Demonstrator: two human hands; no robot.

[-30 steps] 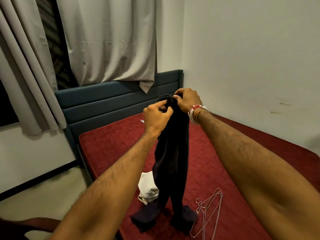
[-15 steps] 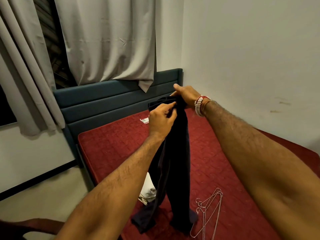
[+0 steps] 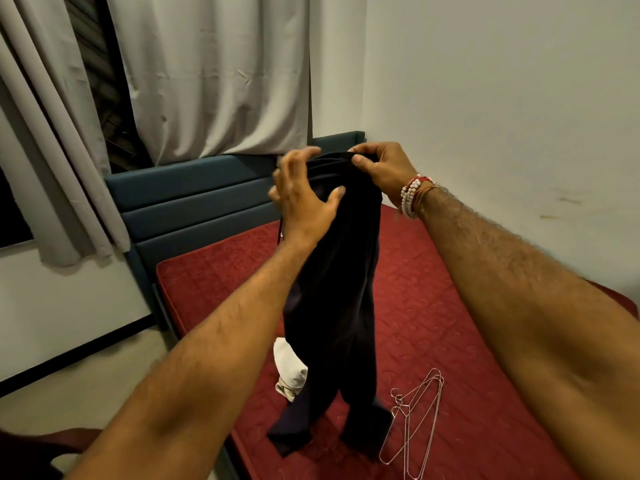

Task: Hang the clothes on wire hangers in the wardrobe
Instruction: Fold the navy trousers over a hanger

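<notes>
- Two hands of yours are up in front of you, over the near part of a red quilted mattress [image 3: 433, 306], with a pair of dark trousers [image 3: 339, 289] between them.
- Your right hand [image 3: 384, 168] pinches the top edge of the trousers, thumb in front and fingers curled over the bunched cloth; beaded bracelets [image 3: 414, 194] sit on that wrist.
- Your left hand [image 3: 301, 206] is spread wide at the cloth's upper left side, fingers apart and only lightly bent, the thumb tip touching the front; it clamps nothing.
- The trousers look almost black, with a navy tint at one hem. They hang in long, soft vertical folds, gathered narrow at the top.
- Lower down they split into two legs, and both hems lie crumpled on the mattress.
- A few thin wire hangers [image 3: 415, 420] lie in a loose stack on the mattress, just beside the right-hand hem.
- A crumpled white cloth [image 3: 289, 372] lies behind the left leg, partly hidden by it.
- Beyond stand a blue padded headboard [image 3: 194, 202] and grey curtains [image 3: 214, 74].
</notes>
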